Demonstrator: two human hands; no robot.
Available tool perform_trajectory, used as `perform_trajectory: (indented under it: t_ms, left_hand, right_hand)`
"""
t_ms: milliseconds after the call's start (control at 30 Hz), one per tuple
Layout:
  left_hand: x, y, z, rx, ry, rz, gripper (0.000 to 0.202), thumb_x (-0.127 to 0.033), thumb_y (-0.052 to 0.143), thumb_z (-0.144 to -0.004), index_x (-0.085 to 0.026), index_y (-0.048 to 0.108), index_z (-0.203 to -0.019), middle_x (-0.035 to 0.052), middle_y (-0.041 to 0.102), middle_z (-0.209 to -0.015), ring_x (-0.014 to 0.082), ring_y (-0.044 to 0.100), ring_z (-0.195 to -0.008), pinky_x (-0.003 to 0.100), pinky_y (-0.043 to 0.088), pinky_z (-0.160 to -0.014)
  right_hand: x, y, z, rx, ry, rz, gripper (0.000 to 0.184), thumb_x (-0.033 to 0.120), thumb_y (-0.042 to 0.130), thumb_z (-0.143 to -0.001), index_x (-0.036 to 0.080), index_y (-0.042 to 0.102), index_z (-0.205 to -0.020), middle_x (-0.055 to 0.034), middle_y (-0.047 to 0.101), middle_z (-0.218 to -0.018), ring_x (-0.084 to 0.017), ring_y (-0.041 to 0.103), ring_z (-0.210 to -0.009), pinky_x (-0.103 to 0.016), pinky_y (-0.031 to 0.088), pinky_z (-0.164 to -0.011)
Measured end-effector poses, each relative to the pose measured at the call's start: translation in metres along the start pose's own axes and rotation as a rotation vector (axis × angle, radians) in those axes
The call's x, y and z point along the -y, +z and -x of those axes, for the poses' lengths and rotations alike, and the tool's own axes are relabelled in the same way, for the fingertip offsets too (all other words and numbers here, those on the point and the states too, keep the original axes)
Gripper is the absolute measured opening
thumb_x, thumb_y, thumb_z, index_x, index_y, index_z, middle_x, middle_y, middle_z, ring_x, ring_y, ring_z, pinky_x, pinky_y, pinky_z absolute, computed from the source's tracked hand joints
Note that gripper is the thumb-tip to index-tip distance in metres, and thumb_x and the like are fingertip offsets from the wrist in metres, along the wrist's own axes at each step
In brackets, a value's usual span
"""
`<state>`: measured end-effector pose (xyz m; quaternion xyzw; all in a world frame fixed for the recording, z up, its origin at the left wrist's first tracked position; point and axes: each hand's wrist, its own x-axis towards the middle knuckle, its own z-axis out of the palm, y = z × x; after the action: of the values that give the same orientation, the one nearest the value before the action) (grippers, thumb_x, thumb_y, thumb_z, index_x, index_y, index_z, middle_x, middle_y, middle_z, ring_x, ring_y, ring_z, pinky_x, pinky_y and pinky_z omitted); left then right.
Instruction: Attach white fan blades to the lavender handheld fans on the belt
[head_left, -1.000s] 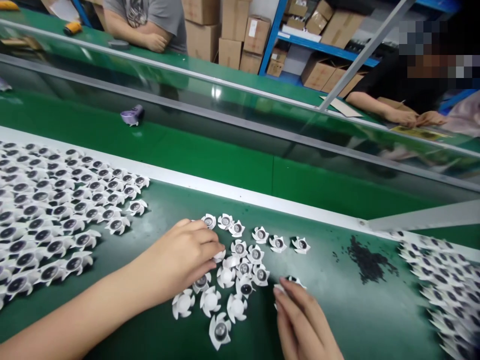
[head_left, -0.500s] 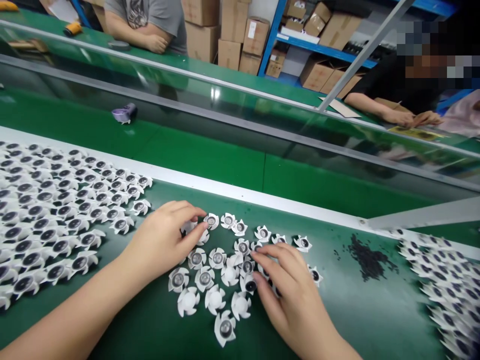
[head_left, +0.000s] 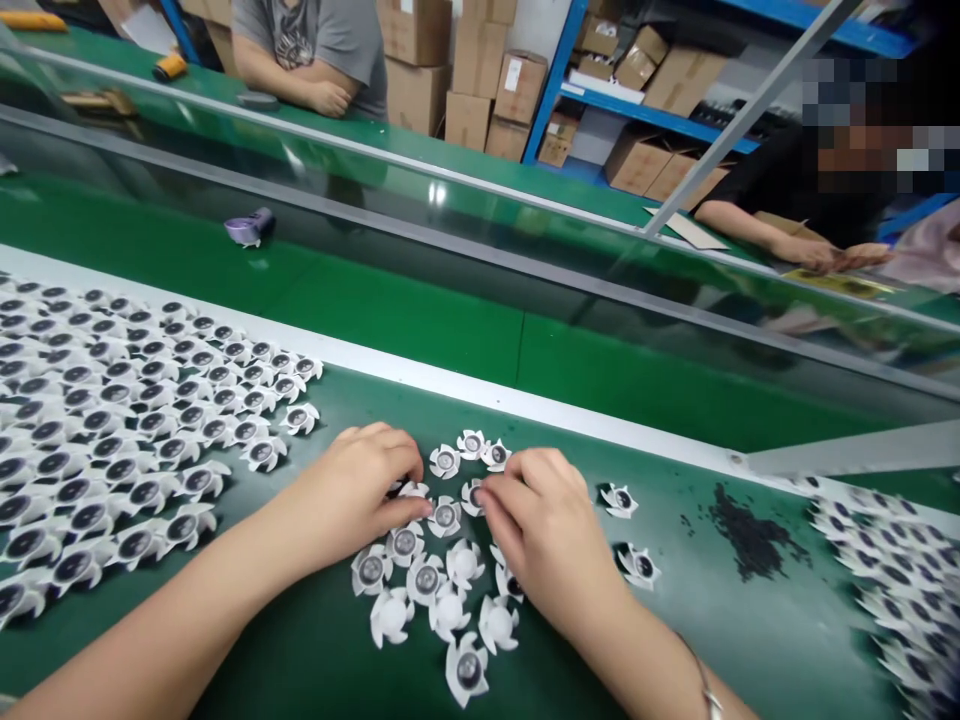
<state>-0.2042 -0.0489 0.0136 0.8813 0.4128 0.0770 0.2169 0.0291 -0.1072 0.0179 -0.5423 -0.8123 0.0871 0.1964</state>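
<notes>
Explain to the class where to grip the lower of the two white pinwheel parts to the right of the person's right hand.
Pinch two opposite petals from above, coming in from the right: the white pinwheel part lies flat with its petals spread, and that side has no neighbouring parts.

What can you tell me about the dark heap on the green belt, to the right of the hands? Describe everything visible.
The heap is a loose, irregular patch of tiny near-black granules, too small to make out singly. It lies directly on the green belt, with stray bits at its left edge. The nearest white petalled pieces sit apart from it.
</notes>
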Motion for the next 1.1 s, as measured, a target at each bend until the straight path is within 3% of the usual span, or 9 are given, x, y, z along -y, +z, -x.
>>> perform_trajectory:
  t_ms: [200, 333, 433, 533, 700, 867, 933, 1000, 1100]
  left_hand:
    - [-0.014, 0.008, -0.003, -0.145, 0.021, -0.131, 0.012, -0.030, 0.063, -0.090, -0.020, 0.058, -0.093, 0.0032, 0.064, -0.092, 0.0238, 0.056, -0.088, 0.037, 0.038, -0.075]
    - [-0.020, 0.009, 0.003, -0.299, 0.137, -0.293, 0.011, -0.027, 0.057, -0.095, -0.020, 0.064, -0.090, 0.0026, 0.067, -0.093, 0.0237, 0.056, -0.087, 0.037, 0.034, -0.070]
    - [-0.021, 0.007, 0.014, -0.284, 0.202, -0.243, 0.013, -0.026, 0.056, -0.096, -0.021, 0.068, -0.100, 0.0019, 0.069, -0.093, 0.0215, 0.057, -0.087, 0.036, 0.036, -0.071]
    - [-0.019, 0.005, 0.026, -0.201, 0.206, -0.118, 0.014, -0.026, 0.058, -0.095, -0.025, 0.069, -0.104, 0.0010, 0.069, -0.096, 0.0213, 0.057, -0.092, 0.036, 0.039, -0.076]
    - [0.002, 0.005, 0.043, -0.257, -0.030, -0.019, 0.032, -0.031, 0.059, -0.093, -0.023, 0.060, -0.125, 0.0083, 0.062, -0.116, 0.0249, 0.055, -0.107, 0.042, 0.044, -0.092]
    - [0.024, 0.009, 0.053, -0.130, -0.181, 0.027, 0.034, -0.042, 0.057, -0.093, -0.026, 0.060, -0.124, 0.0082, 0.054, -0.133, 0.0282, 0.050, -0.123, 0.046, 0.041, -0.104]
    - [0.023, 0.008, 0.052, -0.130, -0.235, 0.090, 0.032, -0.043, 0.057, -0.092, -0.026, 0.062, -0.118, 0.0076, 0.058, -0.129, 0.0274, 0.052, -0.121, 0.043, 0.046, -0.101]
    - [0.017, 0.006, 0.048, -0.124, -0.291, 0.161, 0.029, -0.043, 0.058, -0.091, -0.024, 0.062, -0.112, 0.0076, 0.063, -0.121, 0.0269, 0.057, -0.114, 0.038, 0.053, -0.087]
    - [0.009, 0.005, 0.040, -0.162, -0.277, 0.246, 0.013, -0.033, 0.060, -0.089, -0.022, 0.061, -0.095, 0.0062, 0.067, -0.108, 0.0233, 0.062, -0.102, 0.031, 0.053, -0.075]
  right_hand:
    - [0.017, 0.005, 0.035, 0.070, -0.009, -0.078, 0.015, 0.034, 0.070, -0.084, 0.020, 0.067, -0.090, -0.0052, 0.058, -0.090, -0.025, 0.052, -0.088, -0.039, 0.039, -0.073]
    - [0.016, 0.015, 0.039, 0.003, 0.014, -0.154, 0.009, 0.026, 0.063, -0.090, 0.021, 0.066, -0.097, -0.0065, 0.063, -0.100, -0.025, 0.055, -0.096, -0.039, 0.041, -0.081]
    - [0.009, 0.014, 0.040, -0.091, -0.110, -0.117, 0.016, 0.015, 0.050, -0.096, 0.018, 0.065, -0.100, -0.0059, 0.068, -0.099, -0.024, 0.056, -0.097, -0.039, 0.039, -0.088]
    - [0.002, 0.005, 0.047, -0.079, -0.226, -0.091, 0.019, 0.013, 0.048, -0.095, 0.017, 0.067, -0.097, -0.0063, 0.068, -0.102, -0.024, 0.056, -0.099, -0.039, 0.038, -0.088]
    - [-0.004, -0.009, 0.068, -0.014, -0.130, -0.089, 0.016, 0.025, 0.060, -0.088, 0.020, 0.069, -0.102, -0.0087, 0.065, -0.101, -0.027, 0.056, -0.098, -0.041, 0.042, -0.082]
    - [-0.001, -0.003, 0.082, 0.009, -0.159, -0.023, 0.024, 0.047, 0.059, -0.090, 0.028, 0.069, -0.102, -0.0086, 0.064, -0.122, -0.035, 0.051, -0.119, -0.051, 0.041, -0.091]
    - [0.001, 0.001, 0.085, 0.044, -0.095, -0.055, 0.020, 0.045, 0.055, -0.094, 0.029, 0.067, -0.095, -0.0048, 0.062, -0.127, -0.034, 0.046, -0.128, -0.052, 0.038, -0.097]
    - [0.003, 0.004, 0.087, 0.054, -0.073, -0.081, 0.019, 0.037, 0.050, -0.098, 0.028, 0.066, -0.094, -0.0012, 0.063, -0.127, -0.030, 0.044, -0.131, -0.050, 0.034, -0.104]
    - [0.000, 0.006, 0.090, 0.015, -0.124, -0.059, 0.021, 0.020, 0.048, -0.099, 0.027, 0.066, -0.106, 0.0018, 0.067, -0.121, -0.025, 0.049, -0.129, -0.045, 0.031, -0.108]
